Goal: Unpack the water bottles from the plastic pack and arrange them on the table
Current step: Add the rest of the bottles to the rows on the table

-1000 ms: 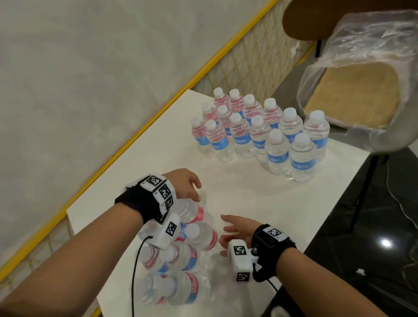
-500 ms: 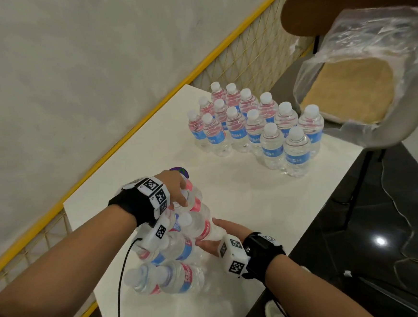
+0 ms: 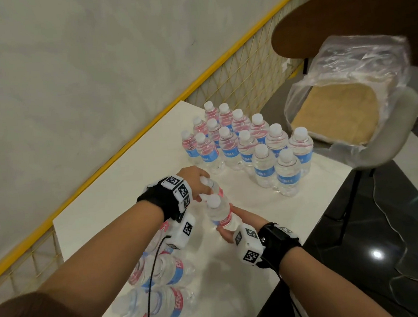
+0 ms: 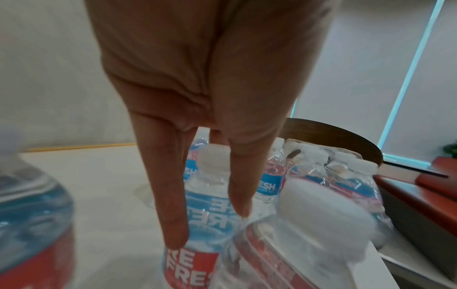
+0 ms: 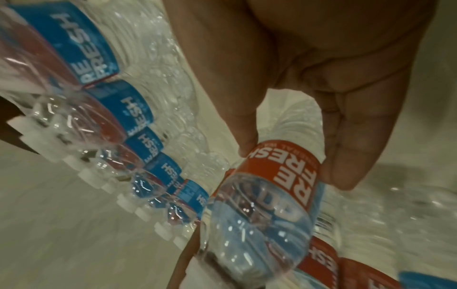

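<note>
Nearest lies the plastic pack (image 3: 161, 294), its remaining bottles on their sides on the white worktop (image 3: 102, 216). Just beyond the pack, the right hand (image 3: 236, 227) is clamped round the lower body of a bottle (image 3: 219, 212), thumb and fingers curled on its red label; that bottle tilts, cap up and leaning away from the pack. Beside it the left hand (image 3: 192, 182) grips a second bottle (image 3: 212, 186) from above, near its neck. Farther still stands the upright group of bottles (image 3: 247, 145), well beyond the pack. Judging from this, the coming move carries both bottles away from the pack to that group; the right hand's bottle needs righting first.
</note>
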Demonstrator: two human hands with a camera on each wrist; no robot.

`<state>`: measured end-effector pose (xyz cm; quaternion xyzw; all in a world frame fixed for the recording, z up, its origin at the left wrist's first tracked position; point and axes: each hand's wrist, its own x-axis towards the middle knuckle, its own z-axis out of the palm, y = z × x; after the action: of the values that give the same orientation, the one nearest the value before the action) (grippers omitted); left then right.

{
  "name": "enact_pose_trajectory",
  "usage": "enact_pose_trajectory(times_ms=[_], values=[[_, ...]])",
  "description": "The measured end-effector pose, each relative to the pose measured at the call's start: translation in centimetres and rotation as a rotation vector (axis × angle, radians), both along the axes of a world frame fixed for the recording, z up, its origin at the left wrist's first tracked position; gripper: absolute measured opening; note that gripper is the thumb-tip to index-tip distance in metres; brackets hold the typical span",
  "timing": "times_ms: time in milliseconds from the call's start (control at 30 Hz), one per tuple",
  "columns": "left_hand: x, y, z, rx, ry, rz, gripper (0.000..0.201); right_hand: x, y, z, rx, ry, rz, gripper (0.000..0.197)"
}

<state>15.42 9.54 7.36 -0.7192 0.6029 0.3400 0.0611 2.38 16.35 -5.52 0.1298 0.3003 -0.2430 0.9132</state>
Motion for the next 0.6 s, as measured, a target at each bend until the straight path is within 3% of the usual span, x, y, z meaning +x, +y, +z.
enact_pose_trajectory(times_ms=[133, 267, 400, 467, 533, 600], values=[[-1.2, -1.4, -0.5, -0.061, 0.101, 0.058, 0.021, -2.2, -1.8, 1.0, 0.009, 0.016, -0.1, 0.038], [-1.7, -3.0, -1.6, -0.08, 0.043, 0.033, 0.03, -4.3, -3.1, 3.1, 0.007, 0.148, -0.172, 0.034], [-2.4, -3.2, -1.9, -0.143, 0.101, 0.088, 0.029, -5.3, -4.5, 3.7, -0.051, 0.305, -0.18, 0.032], [-2.4, -3.2, -2.3, -0.159, 0.171, 0.133, 0.039, -5.3, -5.2, 3.1, -0.063, 0.312, -0.168, 0.03], [-2.5, -3.2, -2.5, -0.151, 0.276, 0.207, 0.052, -5.2, -5.7, 2.3, -0.049, 0.312, -0.183, 0.046], [-2.2, -3.6, -3.1, -0.166, 0.286, 0.226, 0.055, -5.0, -6.0, 2.0, -0.055, 0.316, -0.209, 0.049]])
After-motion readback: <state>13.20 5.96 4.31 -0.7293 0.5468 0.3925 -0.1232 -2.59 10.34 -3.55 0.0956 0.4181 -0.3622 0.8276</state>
